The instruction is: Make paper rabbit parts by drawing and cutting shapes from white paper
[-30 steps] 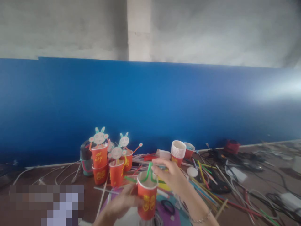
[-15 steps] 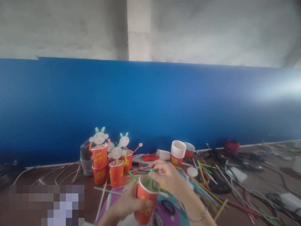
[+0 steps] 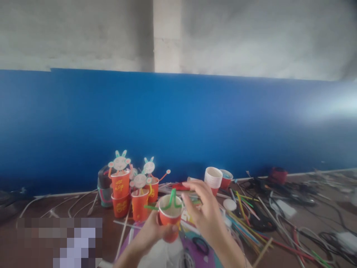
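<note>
A red paper cup [image 3: 167,219] is wrapped in the fingers of my left hand [image 3: 147,234], its white rim facing up toward me. Green bent straws [image 3: 173,196] stick up out of the cup's mouth; one reaches past the rim on the left. Just right of the cup is my right hand [image 3: 208,210], raised with its fingers apart and nothing visible in them. Further left stand several red cups with paper rabbit heads on straws, among them the front rabbit head [image 3: 140,180] and the stacked upper cup [image 3: 121,182].
A stack of paper cups [image 3: 214,178] stands behind my right hand, with a white disc [image 3: 230,204] nearby. Loose coloured straws [image 3: 244,227], cables [image 3: 305,234] and a purple mat [image 3: 129,240] cover parts of the table. A blue wall panel [image 3: 178,119] rises behind.
My right hand has come off the green straws and moved right, its fingers spreading. The cup in my left hand has moved up slightly, and its straws now stand differently.
</note>
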Tool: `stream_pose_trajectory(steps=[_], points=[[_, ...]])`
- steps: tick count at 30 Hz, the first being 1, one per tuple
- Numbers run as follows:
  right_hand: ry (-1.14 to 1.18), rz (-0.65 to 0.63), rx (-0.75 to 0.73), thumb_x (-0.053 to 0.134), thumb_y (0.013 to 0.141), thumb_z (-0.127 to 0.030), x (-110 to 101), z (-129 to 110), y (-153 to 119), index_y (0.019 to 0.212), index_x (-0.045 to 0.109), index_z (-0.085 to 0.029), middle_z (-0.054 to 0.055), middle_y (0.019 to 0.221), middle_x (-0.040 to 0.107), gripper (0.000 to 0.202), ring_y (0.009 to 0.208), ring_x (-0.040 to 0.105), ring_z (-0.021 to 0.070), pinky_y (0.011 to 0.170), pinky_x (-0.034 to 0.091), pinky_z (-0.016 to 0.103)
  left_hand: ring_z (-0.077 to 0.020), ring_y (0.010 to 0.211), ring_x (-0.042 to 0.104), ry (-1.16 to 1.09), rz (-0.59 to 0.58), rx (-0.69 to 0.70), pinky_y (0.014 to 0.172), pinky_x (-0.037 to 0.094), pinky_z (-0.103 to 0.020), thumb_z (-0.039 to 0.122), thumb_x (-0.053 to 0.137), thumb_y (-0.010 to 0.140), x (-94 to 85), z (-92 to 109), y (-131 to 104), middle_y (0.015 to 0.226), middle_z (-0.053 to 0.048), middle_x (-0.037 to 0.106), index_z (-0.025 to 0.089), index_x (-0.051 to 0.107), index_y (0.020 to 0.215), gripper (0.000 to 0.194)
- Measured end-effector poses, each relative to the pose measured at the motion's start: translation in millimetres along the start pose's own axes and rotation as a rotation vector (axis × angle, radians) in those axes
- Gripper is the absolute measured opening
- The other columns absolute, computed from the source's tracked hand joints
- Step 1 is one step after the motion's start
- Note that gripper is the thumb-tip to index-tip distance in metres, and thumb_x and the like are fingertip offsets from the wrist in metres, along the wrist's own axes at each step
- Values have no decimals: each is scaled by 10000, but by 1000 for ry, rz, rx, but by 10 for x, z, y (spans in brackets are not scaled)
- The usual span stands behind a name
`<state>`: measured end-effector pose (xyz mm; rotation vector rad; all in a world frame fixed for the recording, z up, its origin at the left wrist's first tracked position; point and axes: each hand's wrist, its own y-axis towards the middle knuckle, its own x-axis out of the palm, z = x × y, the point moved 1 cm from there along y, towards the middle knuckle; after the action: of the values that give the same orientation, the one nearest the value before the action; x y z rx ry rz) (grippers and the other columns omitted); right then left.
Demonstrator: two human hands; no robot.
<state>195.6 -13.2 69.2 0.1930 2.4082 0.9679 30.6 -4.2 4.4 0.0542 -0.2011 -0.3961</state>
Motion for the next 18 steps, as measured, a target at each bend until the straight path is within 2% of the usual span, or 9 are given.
stream_pose_trajectory(steps=[3, 6, 8, 12, 15, 18], points=[[-77, -101, -97, 559, 861, -254, 33, -95, -28, 1173, 557, -265, 91, 1267, 521, 313, 1206, 439, 282, 1002, 359, 507, -182, 714, 584, 142, 19, 9, 705, 479, -318, 316, 805, 589, 57, -56, 2, 780, -37, 648, 138, 615, 976, 466], [-163, -272, -150, 653, 776, -199, 83, -194, -62, 1034, 648, -269, 64, 1367, 478, 267, 1295, 339, 330, 1027, 303, 552, -198, 761, 601, 241, 51, 141, 688, 498, -313, 223, 770, 616, 115, -109, 14, 847, -43, 642, 165, 589, 971, 404], [-200, -329, -159, 667, 747, -140, 127, -235, -82, 923, 692, -258, 44, 1382, 488, 214, 1310, 325, 334, 1035, 293, 544, -233, 893, 604, 292, 31, 253, 772, 502, -337, 161, 745, 625, 149, -113, 19, 952, -64, 640, 180, 570, 989, 404], [-189, -268, -215, 614, 752, -45, 214, -260, -99, 743, 706, -224, 34, 1303, 576, 201, 1253, 403, 307, 1005, 325, 501, -258, 1080, 543, 406, -2, 346, 937, 446, -379, 118, 696, 676, 202, -80, 25, 1019, -69, 621, 192, 559, 1006, 365], [-133, -198, -204, 627, 717, -20, 252, -263, -100, 660, 665, -212, 37, 1188, 644, 204, 1151, 486, 298, 937, 368, 486, -244, 1012, 556, 463, 39, 366, 901, 466, -370, 141, 687, 688, 228, -53, 28, 1009, -64, 607, 198, 555, 995, 339], [-106, -127, -242, 617, 697, 5, 266, -274, -106, 648, 632, -208, 43, 1107, 674, 219, 1086, 532, 288, 937, 343, 503, -230, 929, 561, 444, 67, 346, 881, 474, -361, 161, 687, 684, 224, -42, 27, 956, -48, 612, 213, 581, 941, 283]])
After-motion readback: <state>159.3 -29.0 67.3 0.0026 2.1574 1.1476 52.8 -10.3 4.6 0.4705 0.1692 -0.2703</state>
